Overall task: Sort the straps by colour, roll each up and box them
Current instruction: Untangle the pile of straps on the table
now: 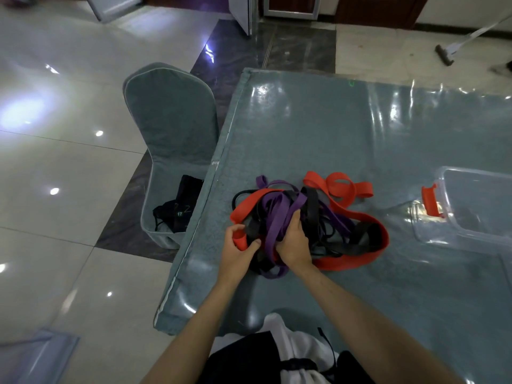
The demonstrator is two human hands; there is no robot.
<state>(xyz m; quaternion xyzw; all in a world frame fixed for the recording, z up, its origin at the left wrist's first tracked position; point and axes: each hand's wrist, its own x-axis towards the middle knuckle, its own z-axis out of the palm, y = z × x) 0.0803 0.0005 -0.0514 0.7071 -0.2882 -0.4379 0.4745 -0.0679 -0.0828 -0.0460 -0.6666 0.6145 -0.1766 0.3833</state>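
Clearly the sorting is only beginning: the straps (310, 225) lie in one tangled heap of red, purple and black on the worktop (318, 128), near its front left edge, with none rolled. The left hand (238, 252) pinches the end of a red strap (240, 241) between thumb and curled fingers at the heap's left side. The right hand (292, 242) has its grip closed round a bunch of purple straps (277, 212), with black ones running beside them. The box (471, 214), clear with a red latch (430, 200), stands well apart at the right edge and looks to hold nothing.

Next, I judge, one colour must be drawn free of the knot. The red strap loops round the whole heap, so pulling it straight out may drag the rest; lifting the purple bunch clear while the left hand holds the red down seems safer.
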